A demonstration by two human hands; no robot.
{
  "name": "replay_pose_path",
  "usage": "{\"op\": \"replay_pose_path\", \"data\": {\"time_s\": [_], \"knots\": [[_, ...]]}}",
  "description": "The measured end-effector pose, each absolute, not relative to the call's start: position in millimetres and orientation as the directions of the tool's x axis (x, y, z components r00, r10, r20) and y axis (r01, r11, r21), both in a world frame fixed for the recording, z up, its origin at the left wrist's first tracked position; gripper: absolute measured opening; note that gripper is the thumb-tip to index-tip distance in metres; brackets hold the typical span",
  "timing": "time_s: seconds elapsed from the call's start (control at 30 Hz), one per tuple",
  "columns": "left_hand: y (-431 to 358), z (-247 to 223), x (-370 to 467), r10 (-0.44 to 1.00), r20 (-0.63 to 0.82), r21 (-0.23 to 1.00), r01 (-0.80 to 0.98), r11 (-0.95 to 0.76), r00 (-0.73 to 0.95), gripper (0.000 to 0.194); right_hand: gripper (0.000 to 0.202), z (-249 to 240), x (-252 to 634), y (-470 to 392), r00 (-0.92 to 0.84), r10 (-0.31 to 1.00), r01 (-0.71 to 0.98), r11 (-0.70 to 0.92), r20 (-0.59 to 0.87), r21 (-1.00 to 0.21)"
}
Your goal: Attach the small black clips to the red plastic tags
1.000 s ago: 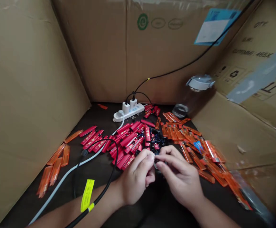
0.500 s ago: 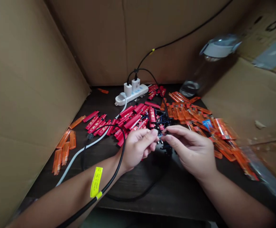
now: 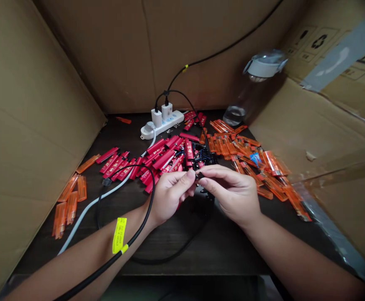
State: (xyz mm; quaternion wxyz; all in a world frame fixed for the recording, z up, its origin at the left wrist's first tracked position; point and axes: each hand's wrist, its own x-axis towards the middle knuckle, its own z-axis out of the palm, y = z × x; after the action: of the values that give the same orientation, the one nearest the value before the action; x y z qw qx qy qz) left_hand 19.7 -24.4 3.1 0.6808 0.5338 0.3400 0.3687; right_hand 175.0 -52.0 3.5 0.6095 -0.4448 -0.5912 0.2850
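Note:
My left hand [image 3: 173,193] is closed, thumb pressed on the curled fingers, with a bit of red showing beneath it. What it pinches is mostly hidden. Close against it, my right hand [image 3: 234,192] pinches a small dark part [image 3: 199,176] between thumb and forefinger; its details are too small to tell. Just beyond the fingertips lie a heap of red lighter-like pieces [image 3: 163,159] and a cluster of small black parts [image 3: 205,154]. Many orange translucent pieces [image 3: 229,144] are spread to the right of them.
A white power strip [image 3: 163,125] with plugs stands at the back. A clear bottle [image 3: 237,100] is at the back right. More orange pieces [image 3: 72,205] lie at the left. A black cable [image 3: 107,265] crosses my left forearm. Cardboard walls [image 3: 182,42] enclose the dark table [image 3: 201,255].
The view has turned slightly right, so the scene sits further left. My hands have come closer together at the fingertips, still pinching.

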Motion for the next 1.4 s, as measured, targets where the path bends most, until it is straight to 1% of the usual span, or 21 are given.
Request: {"op": "replay_pose_path", "data": {"time_s": [0.07,0.17,0.4,0.5,0.57,0.67,0.8,0.9,1.03,1.13,1.23,1.4], "knots": [[-24.0,3.3,19.4,0.864,-0.066,0.980,-0.131,0.151,0.500,0.048,0.013,3.6,174.4,-52.0,0.148,0.854,0.182,0.472,0.498,-0.863],[-23.4,2.3,19.1,0.843,-0.102,0.971,-0.131,0.200,0.528,0.050,0.016,3.6,173.8,-52.0,0.160,0.840,0.182,0.491,0.519,-0.852],[-24.7,4.7,19.3,0.787,-0.205,0.919,-0.162,0.359,0.582,0.052,0.010,3.6,175.7,-52.0,0.102,0.874,0.145,0.458,0.474,-0.877],[-25.1,6.7,19.4,0.762,-0.222,0.885,-0.202,0.419,0.608,0.050,0.012,4.0,176.4,-52.1,0.061,0.882,0.130,0.457,0.467,-0.880],[-25.0,5.9,19.5,0.762,-0.217,0.880,-0.215,0.423,0.610,0.050,0.013,3.9,176.1,-52.1,0.045,0.880,0.136,0.463,0.472,-0.876],[-25.2,2.8,20.0,0.807,-0.179,0.922,-0.190,0.337,0.562,0.052,0.012,2.4,174.2,-52.2,0.050,0.869,0.177,0.478,0.492,-0.861],[-26.9,1.8,20.9,0.881,-0.058,0.989,-0.091,0.114,0.469,0.055,0.014,0.0,170.3,-53.1,0.048,0.820,0.285,0.536,0.570,-0.795],[-28.2,3.7,21.1,0.905,0.031,0.999,-0.023,-0.024,0.425,0.052,0.018,-0.7,167.4,-54.5,0.026,0.780,0.340,0.581,0.625,-0.739],[-29.2,3.2,21.2,0.915,0.074,0.997,-0.019,-0.073,0.396,0.048,0.023,-0.9,163.7,-56.2,0.013,0.779,0.344,0.586,0.627,-0.734],[-30.7,-0.2,21.7,0.919,0.055,0.998,-0.053,-0.038,0.389,0.049,0.026,-1.2,161.0,-57.2,0.030,0.780,0.274,0.595,0.625,-0.756],[-32.0,-3.8,22.0,0.916,-0.006,0.992,-0.116,0.058,0.400,0.049,0.026,-1.7,159.0,-57.6,0.009,0.811,0.225,0.568,0.584,-0.792],[-31.0,-0.7,20.9,0.861,-0.108,0.954,-0.193,0.231,0.497,0.046,0.019,3.7,167.1,-57.9,-0.075,0.837,0.158,0.547,0.542,-0.822]]}}
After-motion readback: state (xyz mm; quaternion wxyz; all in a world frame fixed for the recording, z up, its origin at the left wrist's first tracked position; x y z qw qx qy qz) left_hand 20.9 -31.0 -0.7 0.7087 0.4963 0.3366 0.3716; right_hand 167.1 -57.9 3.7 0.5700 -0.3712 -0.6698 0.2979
